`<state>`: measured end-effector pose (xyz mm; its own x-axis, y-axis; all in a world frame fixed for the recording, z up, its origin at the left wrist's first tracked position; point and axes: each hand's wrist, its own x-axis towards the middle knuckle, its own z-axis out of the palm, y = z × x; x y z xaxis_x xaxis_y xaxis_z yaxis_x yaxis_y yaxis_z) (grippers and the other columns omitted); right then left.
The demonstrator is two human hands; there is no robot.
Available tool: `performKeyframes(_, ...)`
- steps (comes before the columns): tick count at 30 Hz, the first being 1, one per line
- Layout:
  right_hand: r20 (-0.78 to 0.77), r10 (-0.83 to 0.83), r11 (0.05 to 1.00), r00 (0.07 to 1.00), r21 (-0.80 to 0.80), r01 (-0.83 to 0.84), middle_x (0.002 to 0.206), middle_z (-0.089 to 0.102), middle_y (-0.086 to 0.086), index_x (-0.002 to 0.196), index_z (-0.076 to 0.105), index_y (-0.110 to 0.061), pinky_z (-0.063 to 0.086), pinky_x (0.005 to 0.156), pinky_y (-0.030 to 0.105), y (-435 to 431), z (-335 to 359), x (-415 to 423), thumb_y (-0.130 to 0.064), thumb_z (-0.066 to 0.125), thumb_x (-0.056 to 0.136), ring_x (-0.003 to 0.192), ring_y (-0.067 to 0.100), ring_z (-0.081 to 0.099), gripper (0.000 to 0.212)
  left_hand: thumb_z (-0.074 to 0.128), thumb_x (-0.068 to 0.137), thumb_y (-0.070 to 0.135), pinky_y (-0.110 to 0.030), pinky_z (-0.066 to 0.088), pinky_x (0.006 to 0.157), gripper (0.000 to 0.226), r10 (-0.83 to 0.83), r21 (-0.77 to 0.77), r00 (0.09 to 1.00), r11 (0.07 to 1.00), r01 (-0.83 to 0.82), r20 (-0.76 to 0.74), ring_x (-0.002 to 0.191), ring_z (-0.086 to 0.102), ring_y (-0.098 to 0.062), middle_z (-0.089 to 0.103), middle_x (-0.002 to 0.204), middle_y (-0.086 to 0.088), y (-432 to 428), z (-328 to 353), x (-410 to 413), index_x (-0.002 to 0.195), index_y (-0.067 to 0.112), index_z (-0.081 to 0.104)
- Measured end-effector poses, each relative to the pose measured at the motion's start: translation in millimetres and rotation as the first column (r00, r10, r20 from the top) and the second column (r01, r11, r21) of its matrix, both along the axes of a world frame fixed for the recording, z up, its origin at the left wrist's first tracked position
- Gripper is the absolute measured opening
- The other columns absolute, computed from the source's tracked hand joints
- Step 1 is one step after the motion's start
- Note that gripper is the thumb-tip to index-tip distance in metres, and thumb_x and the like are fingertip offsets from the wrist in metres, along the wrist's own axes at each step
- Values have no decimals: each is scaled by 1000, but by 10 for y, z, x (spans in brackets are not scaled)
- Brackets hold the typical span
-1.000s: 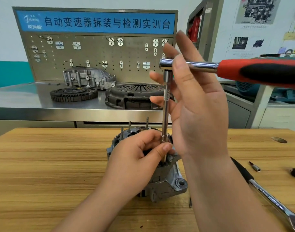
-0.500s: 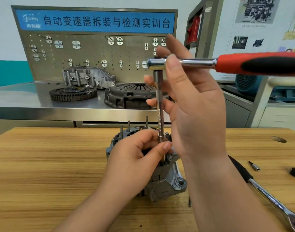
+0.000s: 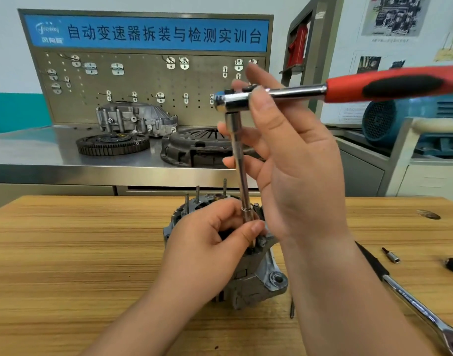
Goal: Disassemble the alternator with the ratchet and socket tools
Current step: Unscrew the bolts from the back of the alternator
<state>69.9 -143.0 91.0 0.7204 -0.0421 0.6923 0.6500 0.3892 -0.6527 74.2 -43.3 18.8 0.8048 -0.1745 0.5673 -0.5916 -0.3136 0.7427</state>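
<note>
Head view: alternator (image 3: 256, 281) upright on the wooden table (image 3: 66, 253), ratchet (image 3: 348, 87) and extension bar (image 3: 239, 160) set on its top.
From the alternator's left, my left hand (image 3: 207, 242) pinches the bar's lower end at the housing top. Above the alternator, my right hand (image 3: 302, 170) pinches the red-handled ratchet near its head, other fingers loosely spread behind the bar. Right of the alternator lie a small bit (image 3: 391, 255) and a second ratchet (image 3: 412, 301).
</note>
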Motion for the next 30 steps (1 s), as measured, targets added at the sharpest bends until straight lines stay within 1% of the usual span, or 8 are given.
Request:
performKeyframes(3,17,28,998,999,49,-29,104,71,-8,102,70,-27,51,54,22,10,0,-1,-19,60,87,82,18,65,19,62,84,44,-46,54,71,20,25,14,1000,1000,-25,2,73,66,-18,72,74,8,4,11,-7,84,25,67)
performKeyframes(7,-73,85,990,994,120,-76,114,70,-1,108,65,-26,51,51,22,-27,-6,8,-34,50,94,68,17,69,22,59,85,45,-32,50,62,14,0,37,1000,999,-1,21,68,62,-6,68,70,15,18,3,1,86,32,66)
performKeyframes(10,-143,114,986,983,134,-95,101,74,2,108,63,-22,50,48,21,-56,-6,19,-39,42,97,60,16,67,29,52,84,45,-23,46,61,16,-29,66,999,997,27,27,71,62,-1,67,71,21,32,1,3,89,37,65)
performKeyframes(13,-58,8,997,998,77,-4,94,71,-4,105,66,-27,51,52,22,-54,-5,15,-31,54,94,72,17,68,17,59,90,38,-15,41,59,15,-21,56,999,998,19,27,72,63,6,68,72,26,32,2,8,80,31,67)
performKeyframes(16,55,-41,999,998,38,39,109,70,-7,108,67,-29,53,60,23,-34,2,-1,-20,58,90,87,20,66,22,65,85,31,-22,43,64,5,-22,12,1000,1000,22,-7,73,65,6,71,75,25,31,-3,22,81,31,69)
performKeyframes(19,36,0,998,999,67,-3,125,66,-2,113,64,-28,54,58,23,-29,0,0,-22,54,94,81,19,68,23,68,83,39,-27,46,63,6,-23,10,1000,1000,23,7,71,65,1,71,74,20,31,-7,23,87,35,68)
performKeyframes(25,-116,132,986,984,121,-118,105,74,2,121,58,-22,51,51,22,-70,3,21,-38,34,102,62,17,68,34,48,77,58,-41,52,66,32,-31,86,998,996,27,51,68,62,-11,67,71,14,42,-14,9,89,34,65)
performKeyframes(30,73,-32,999,997,24,30,126,65,-1,119,63,-28,53,57,23,-37,8,-8,-21,53,92,86,18,68,29,62,88,37,-25,46,66,10,-16,62,1000,998,15,10,77,64,7,70,78,28,37,-3,12,83,32,69)
